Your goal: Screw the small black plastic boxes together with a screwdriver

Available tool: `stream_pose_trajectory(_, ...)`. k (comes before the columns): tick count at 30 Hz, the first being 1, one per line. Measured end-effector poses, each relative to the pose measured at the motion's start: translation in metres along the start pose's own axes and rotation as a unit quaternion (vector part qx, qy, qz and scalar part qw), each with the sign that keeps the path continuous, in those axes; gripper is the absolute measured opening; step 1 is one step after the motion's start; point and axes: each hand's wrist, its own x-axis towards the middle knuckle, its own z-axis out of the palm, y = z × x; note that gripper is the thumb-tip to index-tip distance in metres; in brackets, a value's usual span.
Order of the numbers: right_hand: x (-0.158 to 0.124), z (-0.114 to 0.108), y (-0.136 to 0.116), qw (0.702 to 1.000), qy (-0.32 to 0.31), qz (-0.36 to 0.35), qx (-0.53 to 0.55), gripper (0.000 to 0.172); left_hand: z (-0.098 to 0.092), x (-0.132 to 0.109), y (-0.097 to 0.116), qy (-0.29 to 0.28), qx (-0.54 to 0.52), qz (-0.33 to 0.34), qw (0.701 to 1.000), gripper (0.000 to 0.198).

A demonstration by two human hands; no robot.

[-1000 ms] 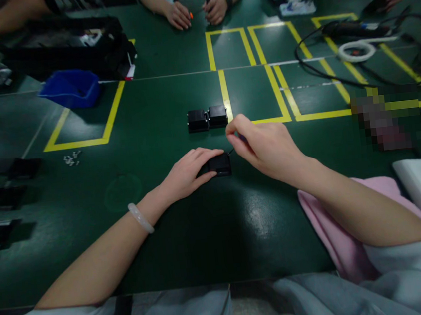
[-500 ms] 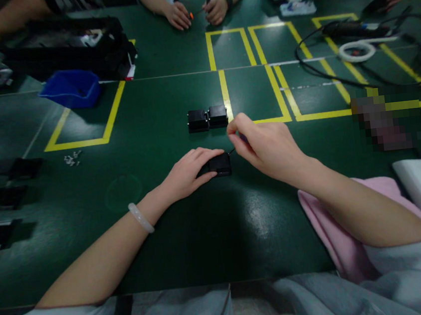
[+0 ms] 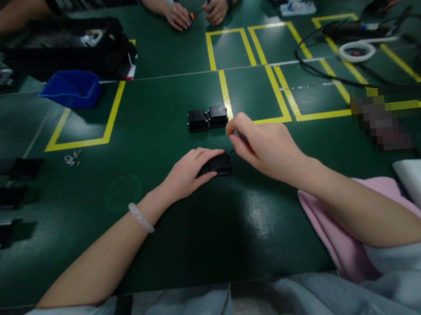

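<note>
Far left of frame: flat black parts (image 3: 23,168) lie in a column on the green table (image 3: 161,263), small screws (image 3: 72,158) just beside them. Upper left: blue bin (image 3: 71,88) in front of a black tray (image 3: 71,47).

Centre: left hand (image 3: 187,172) lies over a small black block (image 3: 219,164), thumb and fingers pinching its left end, pressing it to the table. Same as half a second back; no shift in block or hand.

Just above it, two black blocks (image 3: 207,118) sit touching, side by side, unmoved.

Right of centre: right hand (image 3: 265,146) pinched shut on a thin dark tool (image 3: 231,151), tip at the block's upper right corner. Fingers look barely changed from earlier.

Upper right: black cables (image 3: 337,76) and a white ring (image 3: 356,51). Lower right: pink cloth (image 3: 340,244) under the forearm.

Top edge: another person's hands (image 3: 195,12), position unchanged.
</note>
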Motion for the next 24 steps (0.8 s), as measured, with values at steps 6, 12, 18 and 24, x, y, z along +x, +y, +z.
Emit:
stream_pose_trajectory(6,-0.0013,0.0012,0.0011,1.0,-0.004,-0.011,0.01,0.034,0.0003,-0.0001,-0.0005,0.007,0.003,0.007,1.0,0.047)
stream_pose_trajectory(12,-0.0011,0.0018,0.0015,0.999,0.018,-0.008,0.03,0.029,-0.0005,0.0002,0.0006,-0.003,-0.007,-0.001,1.0,0.046)
stream_pose_trajectory(18,-0.0006,0.0028,0.0022,1.0,0.002,0.002,0.013,0.033,-0.0005,0.0005,0.0006,-0.007,-0.009,-0.009,1.0,0.046)
stream_pose_trajectory(24,-0.0008,0.0041,0.0022,0.999,0.029,0.003,0.022,0.028,-0.0009,0.0005,0.0012,-0.008,-0.014,-0.01,1.0,0.046)
